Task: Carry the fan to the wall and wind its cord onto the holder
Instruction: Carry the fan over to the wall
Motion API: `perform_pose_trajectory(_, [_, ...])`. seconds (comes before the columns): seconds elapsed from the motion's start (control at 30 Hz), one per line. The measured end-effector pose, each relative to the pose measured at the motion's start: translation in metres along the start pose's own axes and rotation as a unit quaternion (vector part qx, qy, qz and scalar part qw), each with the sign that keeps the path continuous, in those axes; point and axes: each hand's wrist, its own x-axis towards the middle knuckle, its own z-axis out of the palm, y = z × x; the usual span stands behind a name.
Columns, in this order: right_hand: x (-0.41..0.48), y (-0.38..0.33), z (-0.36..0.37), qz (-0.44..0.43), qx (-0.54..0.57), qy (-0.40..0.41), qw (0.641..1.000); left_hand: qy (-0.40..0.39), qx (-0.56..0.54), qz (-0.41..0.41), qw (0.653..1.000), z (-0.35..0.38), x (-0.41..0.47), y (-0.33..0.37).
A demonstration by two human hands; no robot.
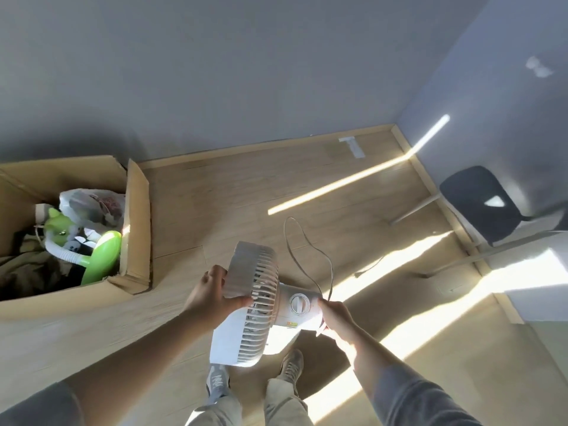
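Fan [255,299] held off floor near wall [215,72]: guard gripped by left hand [212,293], rear and cord [307,256] pinched by right hand [333,315]. Carry judged nearly done; cord unwound, holder not seen.

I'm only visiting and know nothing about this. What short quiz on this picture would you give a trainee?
1. True or false: the cord is wound tight around the fan.
2. Which hand grips the fan's grille? A. left hand B. right C. neither
3. Fill in: the box stands to the person's ____.

Key: 1 false, it hangs in a loose loop; 2 A; 3 left.
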Motion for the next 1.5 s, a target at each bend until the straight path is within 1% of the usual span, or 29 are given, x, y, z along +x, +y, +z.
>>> perform_pose_trajectory(0.17, [0.002, 0.006, -0.059, -0.025, 0.001, -0.007, 1.0, -0.007, -0.002, 0.022, 1.0, 0.01, 0.005, 0.064])
perform_pose_trajectory(0.27, [0.008, 0.002, -0.107, -0.037, 0.045, 0.001, 0.998, 0.009, 0.014, 0.056, 0.998, 0.014, 0.017, 0.124])
perform_pose_trajectory(0.4, [0.018, -0.002, -0.163, -0.05, 0.075, 0.021, 0.996, 0.019, 0.02, 0.074, 0.997, 0.023, 0.03, 0.19])
perform_pose_trajectory(0.53, [0.021, -0.008, -0.208, -0.05, 0.101, 0.039, 0.993, 0.016, 0.009, 0.081, 0.997, 0.036, 0.047, 0.229])
perform_pose_trajectory(0.57, [0.032, -0.011, -0.231, -0.048, 0.115, 0.049, 0.991, 0.015, 0.013, 0.093, 0.995, 0.043, 0.062, 0.252])
perform_pose_trajectory(0.7, [0.048, -0.021, -0.266, -0.067, 0.13, 0.059, 0.987, 0.007, 0.006, 0.116, 0.993, 0.051, 0.089, 0.288])
perform_pose_trajectory(0.87, [0.086, -0.058, -0.325, -0.068, 0.186, 0.078, 0.977, -0.015, 0.008, 0.15, 0.988, 0.057, 0.158, 0.344])
perform_pose_trajectory(1.0, [0.118, -0.095, -0.362, -0.039, 0.239, 0.083, 0.967, -0.036, -0.003, 0.166, 0.986, 0.055, 0.217, 0.384])
perform_pose_trajectory(1.13, [0.153, -0.133, -0.397, -0.031, 0.256, 0.094, 0.962, -0.038, 0.023, 0.186, 0.982, 0.045, 0.267, 0.427])
perform_pose_trajectory(1.3, [0.193, -0.175, -0.439, -0.027, 0.258, 0.099, 0.961, -0.044, 0.028, 0.19, 0.98, 0.038, 0.322, 0.474])
perform_pose_trajectory(1.5, [0.243, -0.216, -0.487, -0.027, 0.263, 0.084, 0.961, -0.044, 0.033, 0.197, 0.979, 0.043, 0.382, 0.533])
